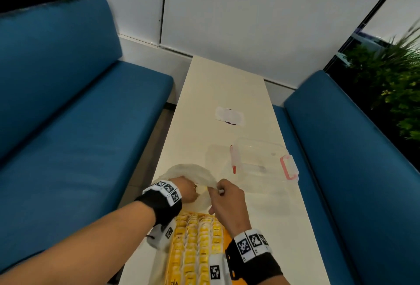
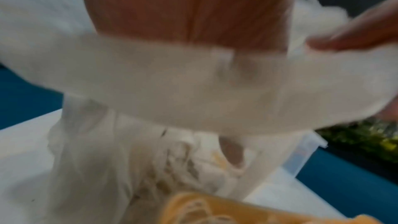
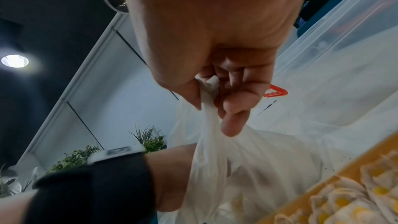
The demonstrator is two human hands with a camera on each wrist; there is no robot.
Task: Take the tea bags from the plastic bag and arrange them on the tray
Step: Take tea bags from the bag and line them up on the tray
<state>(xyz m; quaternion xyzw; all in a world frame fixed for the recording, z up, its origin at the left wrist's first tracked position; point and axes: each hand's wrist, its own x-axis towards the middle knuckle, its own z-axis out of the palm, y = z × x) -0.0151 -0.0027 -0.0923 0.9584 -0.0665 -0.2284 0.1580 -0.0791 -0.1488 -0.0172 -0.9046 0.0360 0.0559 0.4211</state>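
A thin white plastic bag [image 1: 193, 173] lies on the table just beyond an orange tray [image 1: 227, 236] that holds rows of yellow-tagged tea bags [image 1: 195, 246]. My left hand [image 1: 185, 190] reaches into the bag's mouth, and its fingers are hidden by the plastic. In the left wrist view the bag [image 2: 193, 91] wraps over the hand [image 2: 183, 14]. My right hand [image 1: 221, 190] pinches the bag's rim and holds it up. The right wrist view shows thumb and fingers [image 3: 232, 108] gripping bunched plastic [image 3: 247, 159], with the tray [image 3: 323, 176] and tea bags [image 3: 355, 198] at the lower right.
A clear plastic box [image 1: 261, 159] with pink-red latches [image 1: 288, 166] stands just beyond the bag on the right. A white patch [image 1: 229, 116] sits farther along the narrow white table [image 1: 216, 85]. Blue benches [image 1: 68, 125] flank both long sides.
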